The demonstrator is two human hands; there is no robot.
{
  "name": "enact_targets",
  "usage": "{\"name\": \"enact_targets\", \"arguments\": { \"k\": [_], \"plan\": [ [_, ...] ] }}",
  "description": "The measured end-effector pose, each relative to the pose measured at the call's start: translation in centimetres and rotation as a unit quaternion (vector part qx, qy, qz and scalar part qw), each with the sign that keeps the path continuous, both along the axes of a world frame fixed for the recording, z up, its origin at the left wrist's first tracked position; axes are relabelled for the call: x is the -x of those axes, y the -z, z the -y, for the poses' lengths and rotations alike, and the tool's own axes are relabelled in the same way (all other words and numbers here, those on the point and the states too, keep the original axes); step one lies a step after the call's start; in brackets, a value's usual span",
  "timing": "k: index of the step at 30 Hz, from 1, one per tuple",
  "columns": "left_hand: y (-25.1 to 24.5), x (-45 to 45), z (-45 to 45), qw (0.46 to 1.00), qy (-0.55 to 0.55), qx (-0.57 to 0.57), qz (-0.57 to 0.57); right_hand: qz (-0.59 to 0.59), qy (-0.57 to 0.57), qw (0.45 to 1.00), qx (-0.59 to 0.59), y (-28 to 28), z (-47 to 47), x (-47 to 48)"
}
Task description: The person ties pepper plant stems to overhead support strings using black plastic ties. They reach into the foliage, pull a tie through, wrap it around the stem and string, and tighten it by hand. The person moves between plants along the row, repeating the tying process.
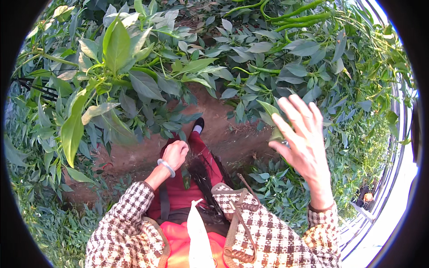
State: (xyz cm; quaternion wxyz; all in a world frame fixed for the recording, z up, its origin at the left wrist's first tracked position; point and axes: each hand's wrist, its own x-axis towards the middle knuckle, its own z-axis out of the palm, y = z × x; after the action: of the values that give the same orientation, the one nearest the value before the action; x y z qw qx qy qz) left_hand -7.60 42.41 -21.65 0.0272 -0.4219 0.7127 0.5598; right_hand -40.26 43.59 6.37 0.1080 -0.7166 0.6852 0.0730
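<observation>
Near the middle, in front of my dark red trouser leg, my left hand [176,154] has its fingers curled; whether it holds anything is not visible. A pale bangle [166,168] rings that wrist. My right hand [300,135] is raised at the right with its fingers apart, beside the leaves of a chili pepper plant [268,109]. Long green chili peppers [301,18] hang at the upper right, and another green pepper [266,69] shows among leaves above my right hand. Black strands [201,172] lie over my legs.
Leafy pepper plants [142,83] crowd both sides, with large leaves close at the upper left. Bare brown soil [214,107] runs between them, with my dark shoe [198,124] on it. White sheeting and curved frame bars edge the right. A white strip [198,234] hangs over my front.
</observation>
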Motion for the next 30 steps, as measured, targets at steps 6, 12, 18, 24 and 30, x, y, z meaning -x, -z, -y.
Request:
{"name": "enact_targets", "arguments": {
  "k": [6,12,18,24,30],
  "plan": [
    [-1.9,2.6,3.4,0.996,-0.063,0.061,-0.024,0.009,0.0,1.0,-0.003,3.4,-3.5,2.5],
    [-2.6,2.4,4.6,0.996,-0.068,0.059,0.024,0.058,0.046,0.997,-0.008,3.2,-5.6,2.7],
    [-2.3,2.3,1.9,0.998,0.036,0.038,0.039,0.172,0.05,0.965,0.191,4.7,-6.8,-1.8],
    [-0.9,8.1,-0.7,0.97,0.239,0.0,0.029,0.314,0.258,0.872,0.273,12.8,-10.5,-6.8],
    [3.9,10.7,-2.3,0.923,0.38,0.059,0.006,0.279,0.537,0.796,-0.019,24.5,-20.9,-14.0]
  ]
}}
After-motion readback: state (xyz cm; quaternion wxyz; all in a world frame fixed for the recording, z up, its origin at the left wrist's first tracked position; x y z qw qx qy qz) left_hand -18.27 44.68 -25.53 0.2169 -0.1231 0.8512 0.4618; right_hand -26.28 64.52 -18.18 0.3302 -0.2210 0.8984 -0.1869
